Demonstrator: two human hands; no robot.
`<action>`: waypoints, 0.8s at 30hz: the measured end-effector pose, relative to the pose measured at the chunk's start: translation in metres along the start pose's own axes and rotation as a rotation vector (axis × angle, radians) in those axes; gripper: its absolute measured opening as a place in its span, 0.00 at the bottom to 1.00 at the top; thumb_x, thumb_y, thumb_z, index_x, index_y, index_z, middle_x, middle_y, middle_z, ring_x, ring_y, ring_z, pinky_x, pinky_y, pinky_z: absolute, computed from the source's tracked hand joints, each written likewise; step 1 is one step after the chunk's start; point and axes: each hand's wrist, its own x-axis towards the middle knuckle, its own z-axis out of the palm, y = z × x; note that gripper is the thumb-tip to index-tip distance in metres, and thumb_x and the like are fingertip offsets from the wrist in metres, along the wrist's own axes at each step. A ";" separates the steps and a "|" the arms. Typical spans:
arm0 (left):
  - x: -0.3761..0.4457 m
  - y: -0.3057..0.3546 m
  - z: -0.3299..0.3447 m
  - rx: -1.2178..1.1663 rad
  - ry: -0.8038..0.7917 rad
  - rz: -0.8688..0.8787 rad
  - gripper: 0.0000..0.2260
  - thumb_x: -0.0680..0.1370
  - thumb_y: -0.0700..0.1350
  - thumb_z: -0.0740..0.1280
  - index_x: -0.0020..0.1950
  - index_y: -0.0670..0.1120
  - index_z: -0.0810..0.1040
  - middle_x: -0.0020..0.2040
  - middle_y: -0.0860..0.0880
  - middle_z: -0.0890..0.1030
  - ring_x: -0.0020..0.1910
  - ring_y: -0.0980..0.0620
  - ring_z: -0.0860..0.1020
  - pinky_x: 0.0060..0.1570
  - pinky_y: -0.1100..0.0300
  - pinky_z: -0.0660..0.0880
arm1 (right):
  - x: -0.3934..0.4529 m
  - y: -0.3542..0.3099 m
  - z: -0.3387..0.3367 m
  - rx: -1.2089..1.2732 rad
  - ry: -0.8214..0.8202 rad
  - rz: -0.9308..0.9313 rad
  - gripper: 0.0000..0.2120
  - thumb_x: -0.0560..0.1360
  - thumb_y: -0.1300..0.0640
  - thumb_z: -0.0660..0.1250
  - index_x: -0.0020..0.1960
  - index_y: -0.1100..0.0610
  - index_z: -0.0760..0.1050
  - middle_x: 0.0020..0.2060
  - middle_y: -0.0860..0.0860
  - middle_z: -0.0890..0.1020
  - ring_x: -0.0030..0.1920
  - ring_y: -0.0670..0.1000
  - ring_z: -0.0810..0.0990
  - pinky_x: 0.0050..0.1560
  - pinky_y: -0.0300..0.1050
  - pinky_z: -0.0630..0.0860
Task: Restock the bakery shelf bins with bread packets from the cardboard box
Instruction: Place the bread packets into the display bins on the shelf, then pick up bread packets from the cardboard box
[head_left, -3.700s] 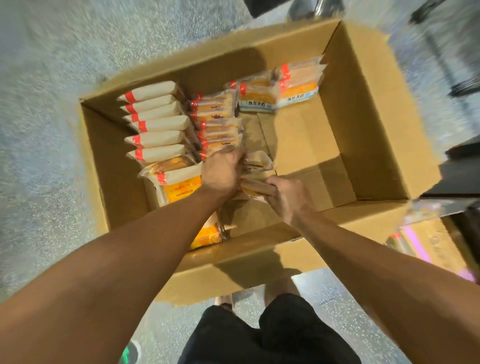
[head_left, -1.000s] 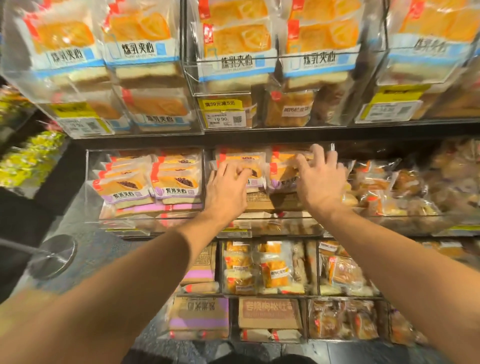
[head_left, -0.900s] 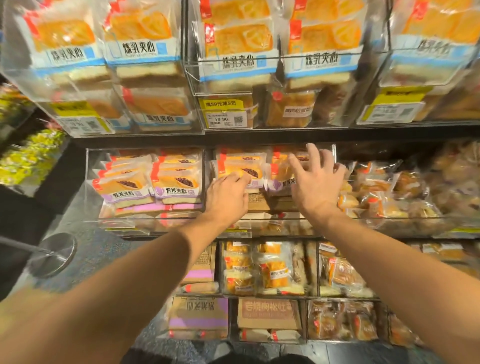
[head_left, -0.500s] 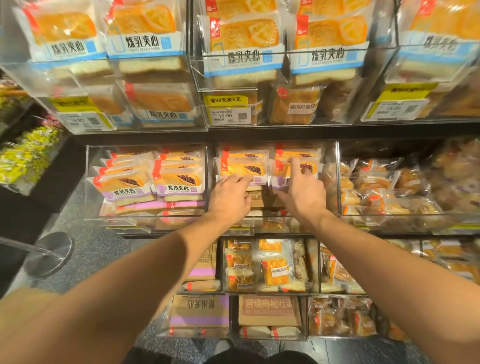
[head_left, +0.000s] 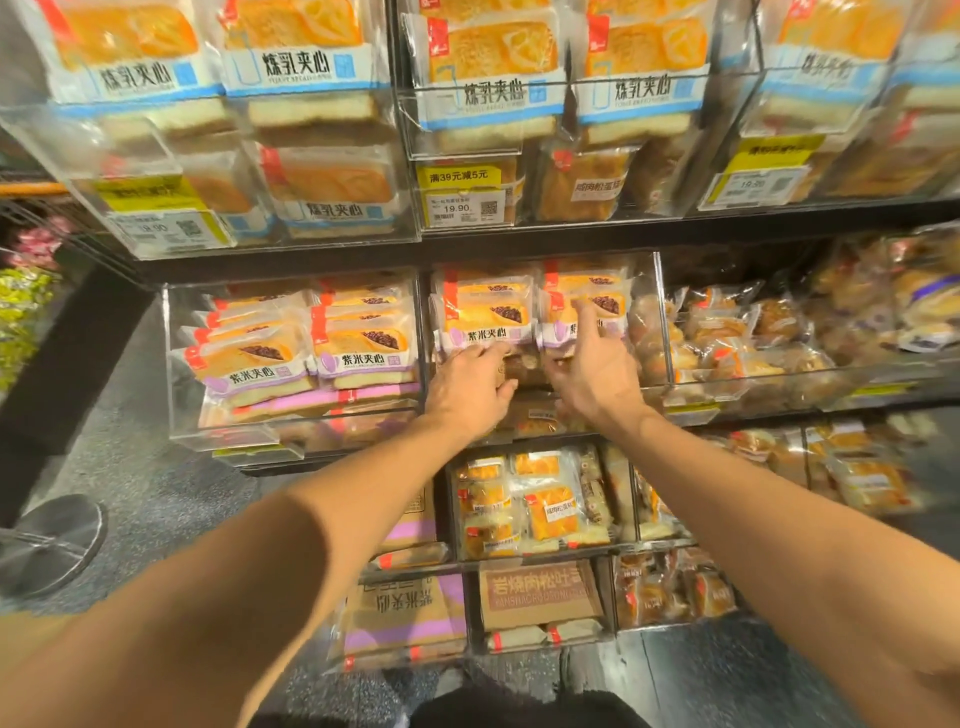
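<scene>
Bread packets with purple labels stand in two rows in the clear middle bin (head_left: 655, 322) of the middle shelf. My left hand (head_left: 470, 387) reaches into this bin, its curled fingertips touching the lower edge of the front left packet (head_left: 485, 319). My right hand (head_left: 592, 364) is beside it, fingers apart, with the index finger pressed on the front right packet (head_left: 597, 306). Neither hand encloses a packet. A brown packet (head_left: 524, 364) lies low between the hands. The cardboard box is out of view.
The bin to the left (head_left: 176, 364) holds more purple-label packets. A bin of small wrapped buns (head_left: 753, 332) is on the right. Above hang blue-label packets (head_left: 488, 93) and a price tag (head_left: 465, 200). Lower bins (head_left: 530, 504) are stocked. A round metal base (head_left: 47, 540) sits on the floor.
I turned from the cardboard box to the shelf. In the last second both hands slid down from the packets' tops to the lower front of the two rows.
</scene>
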 end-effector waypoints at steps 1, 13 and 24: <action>-0.004 0.000 -0.001 -0.001 0.007 0.006 0.23 0.78 0.53 0.68 0.73 0.52 0.69 0.60 0.48 0.79 0.60 0.46 0.77 0.62 0.50 0.75 | -0.008 -0.002 -0.001 -0.005 0.012 -0.019 0.34 0.77 0.49 0.69 0.75 0.47 0.53 0.50 0.57 0.82 0.47 0.60 0.82 0.48 0.52 0.77; -0.150 -0.016 -0.027 -0.027 0.242 -0.183 0.20 0.77 0.50 0.69 0.67 0.46 0.75 0.60 0.44 0.78 0.61 0.42 0.74 0.61 0.50 0.73 | -0.127 -0.027 0.007 -0.011 -0.063 -0.406 0.31 0.76 0.50 0.68 0.75 0.53 0.61 0.65 0.58 0.75 0.62 0.63 0.74 0.59 0.54 0.73; -0.410 -0.063 -0.001 -0.093 0.257 -0.644 0.23 0.74 0.50 0.72 0.67 0.45 0.76 0.58 0.42 0.79 0.58 0.40 0.77 0.59 0.49 0.74 | -0.307 -0.073 0.095 -0.018 -0.417 -0.680 0.28 0.75 0.50 0.69 0.72 0.55 0.66 0.62 0.59 0.76 0.61 0.63 0.75 0.58 0.54 0.74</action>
